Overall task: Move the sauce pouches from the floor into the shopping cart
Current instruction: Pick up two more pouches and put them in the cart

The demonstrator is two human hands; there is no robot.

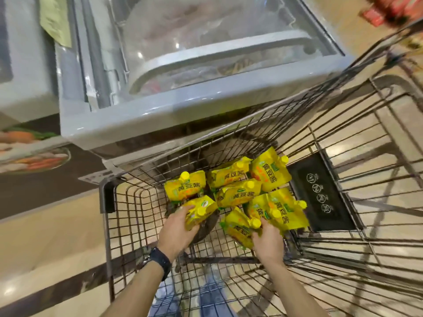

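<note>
My left hand (177,232) and right hand (267,242) each grip a sauce pouch (203,208) low in the shopping cart (107,202) at frame centre, and I fear a careless release could snag a spout in its wire.

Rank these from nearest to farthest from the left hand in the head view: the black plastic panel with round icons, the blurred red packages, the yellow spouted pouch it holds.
1. The yellow spouted pouch, gripped in the left hand, inside the wire cart.
2. The black plastic panel, at the cart's right side.
3. The blurred red packages, top right, beyond the cart.
</note>
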